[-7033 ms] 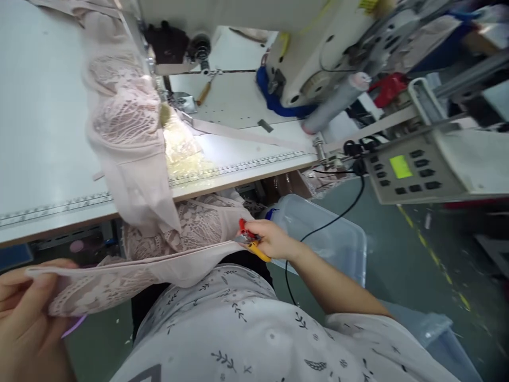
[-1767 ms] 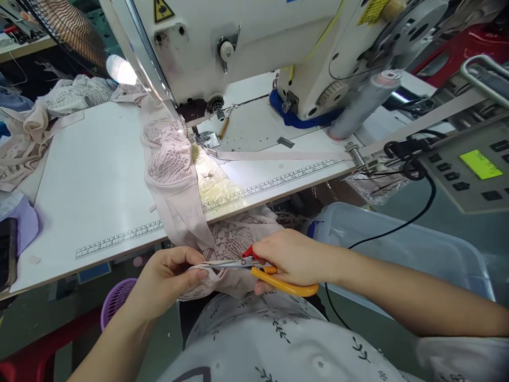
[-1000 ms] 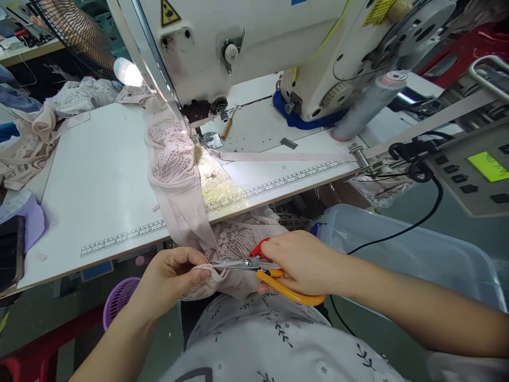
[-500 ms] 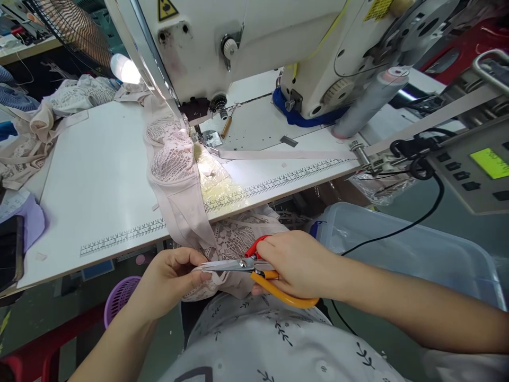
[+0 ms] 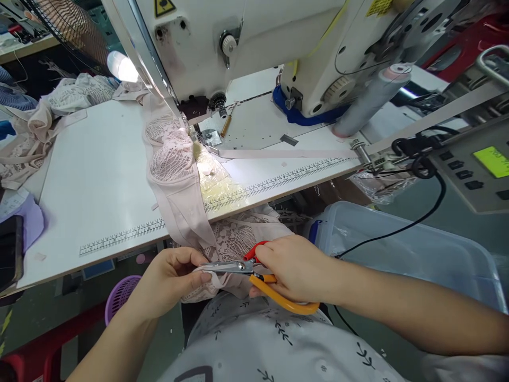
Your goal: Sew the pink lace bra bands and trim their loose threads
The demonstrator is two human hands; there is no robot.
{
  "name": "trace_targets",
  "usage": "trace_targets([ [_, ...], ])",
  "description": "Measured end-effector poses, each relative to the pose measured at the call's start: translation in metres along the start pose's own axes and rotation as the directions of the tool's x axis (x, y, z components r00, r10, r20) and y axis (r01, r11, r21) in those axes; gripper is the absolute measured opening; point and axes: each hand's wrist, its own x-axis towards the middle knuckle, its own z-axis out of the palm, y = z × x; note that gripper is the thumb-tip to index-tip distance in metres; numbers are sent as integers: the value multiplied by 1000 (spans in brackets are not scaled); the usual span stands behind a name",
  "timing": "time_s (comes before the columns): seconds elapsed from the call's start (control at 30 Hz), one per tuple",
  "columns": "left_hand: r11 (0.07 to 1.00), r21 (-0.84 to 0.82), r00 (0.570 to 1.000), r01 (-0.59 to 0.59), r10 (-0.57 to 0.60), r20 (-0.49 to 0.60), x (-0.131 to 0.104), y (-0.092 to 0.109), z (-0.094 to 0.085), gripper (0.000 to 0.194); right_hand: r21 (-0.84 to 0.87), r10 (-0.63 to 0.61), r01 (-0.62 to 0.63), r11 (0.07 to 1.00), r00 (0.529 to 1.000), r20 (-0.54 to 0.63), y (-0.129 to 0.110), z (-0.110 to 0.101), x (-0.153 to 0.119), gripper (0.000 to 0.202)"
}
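My right hand (image 5: 296, 268) grips a pair of scissors (image 5: 240, 267) by its handles, one red and one orange. The blades point left and reach the edge of the fabric at my left fingertips. My left hand (image 5: 173, 276) pinches a pale pink bra (image 5: 234, 281) at that edge, between thumb and fingers; the blade tips are partly hidden there. More of the pink lace (image 5: 234, 233) hangs at the table's front edge above my lap. Up on the table, a lace cup (image 5: 173, 159) lies by the sewing machine's needle area.
The white sewing machine (image 5: 199, 53) stands over the table (image 5: 95, 175), which has a printed ruler along its front edge. A pink tape (image 5: 286, 154) runs to a feeder at right. Below are a clear plastic bin (image 5: 397, 239) and a purple basket (image 5: 121, 297). Garments (image 5: 35, 127) lie at left.
The scissors' orange handle has dropped slightly and the blades look closer together. My left hand stays in place on the bra edge.
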Motion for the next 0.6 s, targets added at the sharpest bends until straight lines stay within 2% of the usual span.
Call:
trace_targets([
  [0.27, 998, -52, 999, 44, -46, -23, 2, 3, 4, 17, 23, 4, -4, 1000, 1000, -14, 2, 4, -1, 48],
  [0.47, 999, -6, 997, 33, -34, -70, 2, 1, 3, 19, 122, -16, 21, 992, 999, -38, 14, -2, -5, 45],
  [0.6, 998, 48, 994, 37, -32, -100, 2, 2, 3, 24, 88, -39, 42, 995, 999, -37, 15, -4, -8, 47],
])
